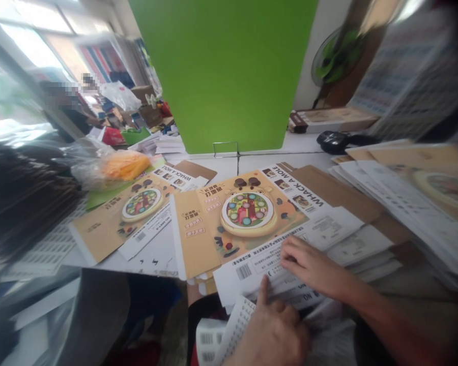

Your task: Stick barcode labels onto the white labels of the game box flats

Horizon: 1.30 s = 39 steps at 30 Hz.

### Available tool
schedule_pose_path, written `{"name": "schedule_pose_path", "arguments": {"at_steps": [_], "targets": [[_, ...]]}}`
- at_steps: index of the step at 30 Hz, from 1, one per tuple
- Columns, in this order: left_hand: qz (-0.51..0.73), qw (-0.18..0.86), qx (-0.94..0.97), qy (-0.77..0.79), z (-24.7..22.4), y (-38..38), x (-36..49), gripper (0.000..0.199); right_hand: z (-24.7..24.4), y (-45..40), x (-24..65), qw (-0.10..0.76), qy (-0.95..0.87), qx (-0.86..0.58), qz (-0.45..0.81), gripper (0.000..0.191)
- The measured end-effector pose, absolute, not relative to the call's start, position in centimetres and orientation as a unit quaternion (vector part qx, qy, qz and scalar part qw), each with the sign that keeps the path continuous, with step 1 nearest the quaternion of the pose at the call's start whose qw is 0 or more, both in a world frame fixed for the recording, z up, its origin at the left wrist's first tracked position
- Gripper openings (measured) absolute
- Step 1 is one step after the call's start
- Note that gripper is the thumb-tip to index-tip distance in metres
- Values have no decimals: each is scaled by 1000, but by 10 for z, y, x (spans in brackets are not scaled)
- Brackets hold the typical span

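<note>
My left hand (269,333) is at the bottom of the view, its index finger stretched out on the white printed sheet (275,272). That hand seems to hold a barcode label sheet (229,330). My right hand (309,267) comes in from the right and rests its fingers on the same sheet. Beneath the sheet lies a flat, unfolded cardboard box blank (248,213) printed "WHACK A MOLE", with a toy picture. A matching blank (141,203) lies to its left.
A stack of printed sheets and blanks (412,203) lies at the right of the white table (221,168). A green board (223,71) stands behind it. Also there are a plastic bag with yellow contents (118,168), a black object (334,141), a fan (338,56) and a person (64,101) far left.
</note>
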<state>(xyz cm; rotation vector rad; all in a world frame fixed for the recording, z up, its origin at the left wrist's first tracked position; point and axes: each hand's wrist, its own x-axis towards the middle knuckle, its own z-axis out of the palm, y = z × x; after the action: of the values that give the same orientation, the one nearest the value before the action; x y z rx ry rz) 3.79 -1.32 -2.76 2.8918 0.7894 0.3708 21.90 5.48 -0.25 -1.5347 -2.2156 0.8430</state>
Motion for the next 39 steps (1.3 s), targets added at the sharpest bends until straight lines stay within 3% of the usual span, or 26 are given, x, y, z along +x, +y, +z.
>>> {"name": "schedule_pose_path", "arguments": {"at_steps": [39], "targets": [[123,68,957,254,-25,-10,40,20,-13,52,211,157,-776,-557,249,19]]}}
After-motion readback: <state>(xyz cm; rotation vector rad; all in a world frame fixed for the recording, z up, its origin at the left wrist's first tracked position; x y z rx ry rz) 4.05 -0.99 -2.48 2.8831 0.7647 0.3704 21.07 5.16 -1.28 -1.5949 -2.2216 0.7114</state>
